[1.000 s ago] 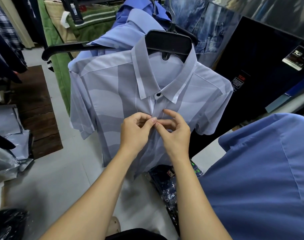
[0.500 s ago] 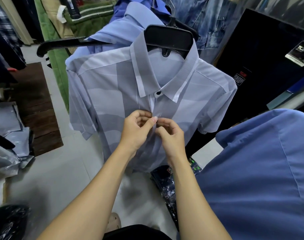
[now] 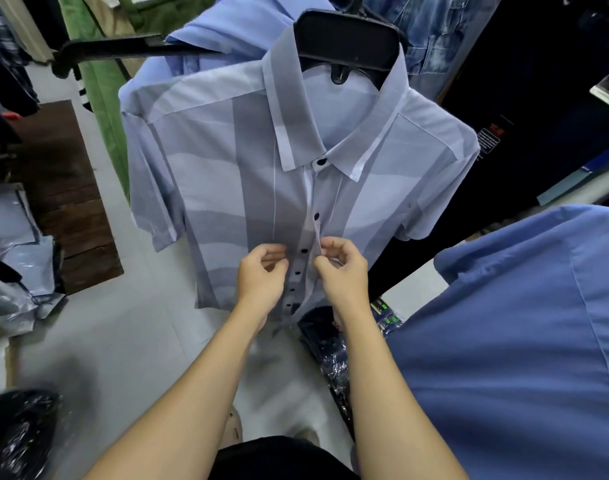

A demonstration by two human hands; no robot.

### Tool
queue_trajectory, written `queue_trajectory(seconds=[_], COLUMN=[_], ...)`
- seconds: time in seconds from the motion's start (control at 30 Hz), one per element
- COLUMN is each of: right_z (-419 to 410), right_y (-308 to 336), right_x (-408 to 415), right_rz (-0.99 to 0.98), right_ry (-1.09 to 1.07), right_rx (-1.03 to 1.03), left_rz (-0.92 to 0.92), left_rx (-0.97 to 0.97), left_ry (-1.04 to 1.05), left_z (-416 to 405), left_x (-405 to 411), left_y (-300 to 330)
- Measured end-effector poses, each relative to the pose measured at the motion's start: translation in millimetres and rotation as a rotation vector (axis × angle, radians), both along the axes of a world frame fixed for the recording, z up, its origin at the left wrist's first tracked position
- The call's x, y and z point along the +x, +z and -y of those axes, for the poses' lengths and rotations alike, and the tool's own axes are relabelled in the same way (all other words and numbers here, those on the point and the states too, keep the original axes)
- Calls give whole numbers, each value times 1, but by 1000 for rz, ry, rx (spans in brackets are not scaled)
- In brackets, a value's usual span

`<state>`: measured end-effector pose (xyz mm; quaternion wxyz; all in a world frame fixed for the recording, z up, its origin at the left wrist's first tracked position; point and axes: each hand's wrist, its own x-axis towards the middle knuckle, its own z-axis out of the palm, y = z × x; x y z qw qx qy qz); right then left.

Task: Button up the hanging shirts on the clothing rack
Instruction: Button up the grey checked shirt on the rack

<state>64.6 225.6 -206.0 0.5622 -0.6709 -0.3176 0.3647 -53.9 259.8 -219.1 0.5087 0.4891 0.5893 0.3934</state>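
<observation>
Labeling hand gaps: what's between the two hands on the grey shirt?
Head view: the shirt's button placket with two dark buttons lies between left hand and right hand.

Grey-and-pale-blue wavy shirt (image 3: 226,174), black buttons (image 3: 303,251), black hanger (image 3: 348,43); plain blue shirt (image 3: 521,341) alongside, green garment (image 3: 102,95) behind.

The shirt (image 3: 226,188) hangs on a hanger (image 3: 348,39) straight before me, with another shirt (image 3: 206,32) just behind it on the rack. My left hand (image 3: 261,275) sits left of the placket, my right hand (image 3: 344,271) right of it, the buttons (image 3: 297,273) between them. A mat (image 3: 64,202) lies on the floor (image 3: 123,341) to the left. A third shirt (image 3: 521,341) hangs near on my right.
</observation>
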Motion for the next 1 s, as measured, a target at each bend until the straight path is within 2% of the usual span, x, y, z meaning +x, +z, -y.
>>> queue_trajectory(seconds=[0.23,0.47,0.73,1.0], right_z=[14,27,24,19], right_y=[1,-2,-10,-12], right_x=[7,18,13,-1], right_rz=[67,178,206,178], right_ry=[43,96,-79,-46], right_rx=[-81,-119,-97,-78], left_rz=[-149,-193,-102,9], left_rx=[103,102,125,93], left_ry=[-3,77,-151,-197], left_z=[3,-4,8,13], left_x=[33,52,30,12], left_y=[0,3,-3,-6])
